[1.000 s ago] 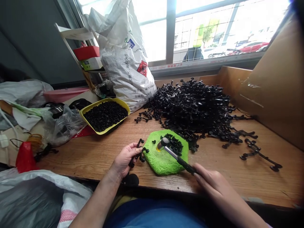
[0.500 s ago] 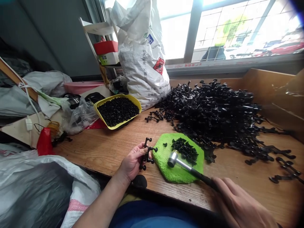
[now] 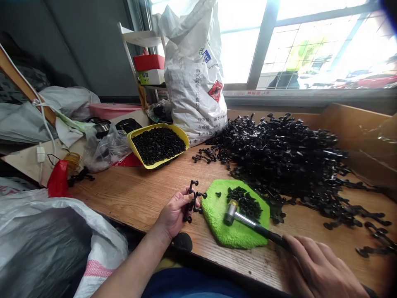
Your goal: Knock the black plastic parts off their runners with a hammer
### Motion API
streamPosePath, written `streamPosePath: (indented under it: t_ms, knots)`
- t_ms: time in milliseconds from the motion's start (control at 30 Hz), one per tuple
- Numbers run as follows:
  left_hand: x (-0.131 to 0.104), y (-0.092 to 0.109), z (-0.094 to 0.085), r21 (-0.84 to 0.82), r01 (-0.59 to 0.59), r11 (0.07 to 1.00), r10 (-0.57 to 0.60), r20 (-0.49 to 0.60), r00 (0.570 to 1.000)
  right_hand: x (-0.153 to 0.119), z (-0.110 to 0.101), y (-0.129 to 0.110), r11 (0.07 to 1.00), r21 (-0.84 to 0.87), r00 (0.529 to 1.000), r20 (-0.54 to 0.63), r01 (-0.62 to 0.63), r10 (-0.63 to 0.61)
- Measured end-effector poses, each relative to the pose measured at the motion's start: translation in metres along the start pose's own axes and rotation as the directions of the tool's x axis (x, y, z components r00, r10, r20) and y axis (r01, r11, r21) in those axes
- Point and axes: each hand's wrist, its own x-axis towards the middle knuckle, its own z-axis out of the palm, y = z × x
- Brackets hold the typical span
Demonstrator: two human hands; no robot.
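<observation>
Head view: left hand [image 3: 174, 212] pinching black branched piece [image 3: 194, 203], fingers partly hidden; right hand [image 3: 321, 263], cut off below, gripping hammer [image 3: 252, 225].

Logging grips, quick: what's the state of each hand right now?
Left hand: closed, holding a black branched part.
Right hand: closed, holding a hammer.

Wooden table [image 3: 149, 186], brown-grained. Near its front edge, one green cloth [image 3: 221, 234] was laid flat. Behind the cloth, one large heap of black parts [image 3: 285, 153] was piled; loose black parts [image 3: 376, 240] were scattered at right. At left, one yellow tray [image 3: 149, 167] was placed, with one printed white sack [image 3: 198, 95] stood behind.
</observation>
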Motion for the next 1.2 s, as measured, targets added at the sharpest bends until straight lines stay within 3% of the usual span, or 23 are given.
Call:
streamPosePath:
  t_ms: [167, 300, 433, 500, 600, 733, 833, 967, 1100, 1200]
  knots:
    - [0.006, 0.001, 0.003, -0.090, -0.003, 0.996, 0.000, -0.035, 0.999, 0.009, 0.001, -0.002, 0.999, -0.036, 1.000, -0.021, 0.017, -0.017]
    - [0.010, 0.001, 0.007, -0.125, 0.002, 0.992, -0.001, 0.005, 1.000, 0.010, 0.002, -0.006, 0.999, -0.047, 0.999, -0.047, 0.006, -0.009]
    - [0.014, 0.000, 0.008, -0.114, -0.003, 0.994, 0.005, 0.019, 1.000, 0.022, -0.014, -0.018, 1.000, -0.013, 0.994, -0.111, -0.011, 0.009]
    - [0.014, 0.000, 0.007, -0.093, -0.010, 0.996, 0.012, 0.024, 1.000, 0.041, -0.030, -0.027, 0.996, 0.087, 0.993, -0.112, -0.010, 0.020]
    - [0.014, -0.001, 0.007, -0.077, -0.015, 0.997, 0.019, 0.052, 0.998, 0.085, -0.055, -0.047, 0.930, 0.353, 0.994, -0.080, 0.102, -0.079]
    - [0.010, -0.001, 0.006, -0.100, -0.026, 0.995, 0.034, 0.081, 0.996, 0.151, -0.058, -0.077, 0.804, 0.594, 0.993, 0.064, 0.043, -0.100]
    - [0.007, 0.001, 0.004, -0.135, -0.048, 0.990, 0.058, 0.071, 0.996, 0.180, -0.037, -0.096, 0.598, 0.796, 0.980, 0.178, -0.089, -0.091]
    - [0.007, 0.007, -0.002, -0.156, -0.092, 0.983, 0.101, 0.054, 0.993, 0.185, -0.013, -0.107, 0.369, 0.915, 0.967, 0.224, -0.164, -0.126]
    - [0.009, 0.014, -0.011, -0.250, -0.185, 0.950, 0.177, -0.053, 0.983, 0.178, -0.010, -0.107, 0.053, 0.964, 0.956, 0.266, -0.261, -0.127]
    - [0.008, 0.017, -0.014, -0.267, -0.162, 0.950, 0.166, -0.008, 0.986, 0.175, -0.011, -0.110, -0.163, 0.935, 0.947, 0.296, -0.315, -0.127]
